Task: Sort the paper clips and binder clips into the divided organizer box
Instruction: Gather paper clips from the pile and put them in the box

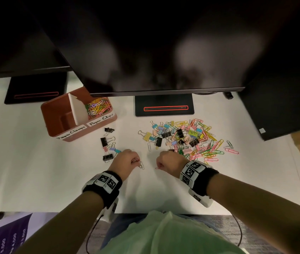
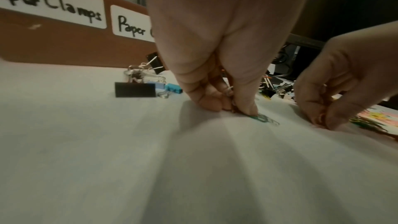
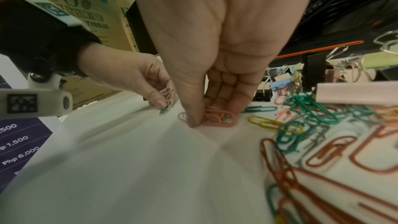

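A mixed pile of coloured paper clips and binder clips (image 1: pixel 187 140) lies on the white desk at the right. My left hand (image 1: pixel 127 161) pinches a few paper clips (image 3: pixel 167 94) at the desk surface, with a green one (image 2: pixel 261 118) sticking out under its fingertips. My right hand (image 1: pixel 167 162) is curled over pink paper clips (image 3: pixel 217 117) and pinches them between thumb and fingers at the pile's near left edge. The brown organizer box (image 1: pixel 57 121) stands at the back left. Its right compartment holds paper clips (image 1: pixel 97 107); its left one looks empty.
A small group of binder clips (image 1: pixel 108 145) lies between the box and my left hand. A monitor (image 1: pixel 154 52) overhangs the back of the desk, its stand base (image 1: pixel 164 107) behind the pile. A cardboard box (image 3: pixel 92 14) stands left of the desk.
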### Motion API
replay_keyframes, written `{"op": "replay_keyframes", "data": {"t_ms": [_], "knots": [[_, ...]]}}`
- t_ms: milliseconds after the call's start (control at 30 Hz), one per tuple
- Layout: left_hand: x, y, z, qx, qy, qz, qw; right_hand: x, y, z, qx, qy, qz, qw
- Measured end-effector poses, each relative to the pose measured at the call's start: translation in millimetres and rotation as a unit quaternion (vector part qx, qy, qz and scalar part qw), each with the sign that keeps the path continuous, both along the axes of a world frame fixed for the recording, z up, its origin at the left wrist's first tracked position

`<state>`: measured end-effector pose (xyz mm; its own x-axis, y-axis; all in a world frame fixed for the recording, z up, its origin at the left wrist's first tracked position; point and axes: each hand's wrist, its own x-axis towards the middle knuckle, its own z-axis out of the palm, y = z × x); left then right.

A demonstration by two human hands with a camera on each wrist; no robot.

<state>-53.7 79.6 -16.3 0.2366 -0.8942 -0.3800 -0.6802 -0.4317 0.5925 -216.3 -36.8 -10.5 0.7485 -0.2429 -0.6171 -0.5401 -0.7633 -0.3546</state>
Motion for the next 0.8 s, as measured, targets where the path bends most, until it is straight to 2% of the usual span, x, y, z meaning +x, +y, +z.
{"op": "replay_keyframes", "data": {"t_ms": [167, 433, 667, 800], "knots": [[10.4, 7.3, 3.3, -0.033, 0.042, -0.015, 0.998, -1.7, -6.1, 0.6, 0.013, -0.023, 0.001, 1.0], [11.5, -1.7, 1.4, 0.022, 0.014, -0.16, 0.987, 30.6, -20.9, 8.6, -0.003, -0.087, -0.049, 0.995], [14.9, -14.0, 0.4, 0.01, 0.01, -0.166, 0.986, 46.8, -20.9, 6.6, -0.081, -0.067, -0.001, 0.994], [16.8, -16.2, -2.5, 0.024, 0.004, -0.156, 0.988, 45.4, -21.7, 6.1, -0.09, -0.07, 0.026, 0.993]]}}
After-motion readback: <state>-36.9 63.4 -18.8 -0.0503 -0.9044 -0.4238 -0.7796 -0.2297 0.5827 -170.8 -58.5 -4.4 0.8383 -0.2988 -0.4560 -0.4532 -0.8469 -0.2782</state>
